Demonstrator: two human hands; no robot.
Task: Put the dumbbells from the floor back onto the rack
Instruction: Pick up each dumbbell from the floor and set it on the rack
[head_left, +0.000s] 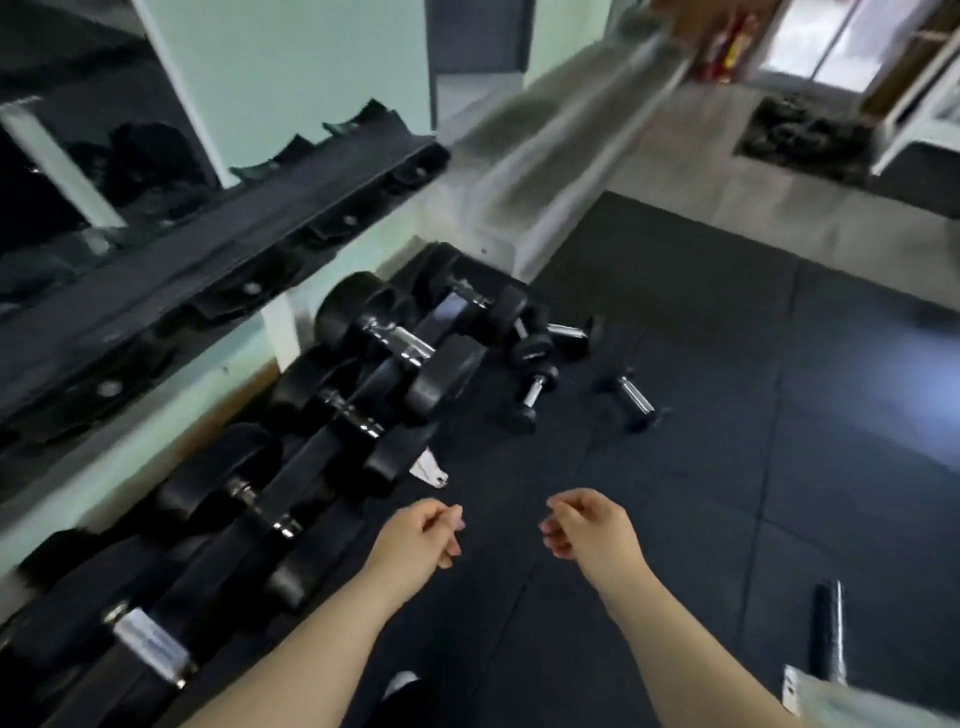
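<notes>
Hands: left hand (423, 535) and right hand (587, 525) loosely curled, holding nothing.
Dumbbells: a few small ones (535, 387) lie on the floor mat (727, 415) just beyond the rack (311, 447).
Handling: probably rigid, dense, roll-prone; smooth chrome handle (636, 395) is the likely grip.

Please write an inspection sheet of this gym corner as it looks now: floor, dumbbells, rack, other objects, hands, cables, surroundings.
Surface: dark rubber floor mat, bare between the hands and the loose dumbbells.
Job's things: three small dumbbells on the floor, one near the rack's end, one to its right, one behind them; rack lower tier holds larger dumbbells, upper tier looks empty.
Clutter: black roller at lower right; pile of weight plates far back.
Hands: left hand and right hand loosely curled, no grip on anything.
Cables: nothing seen.
Surroundings: pale green wall, bright doorway; image blurred.
</notes>
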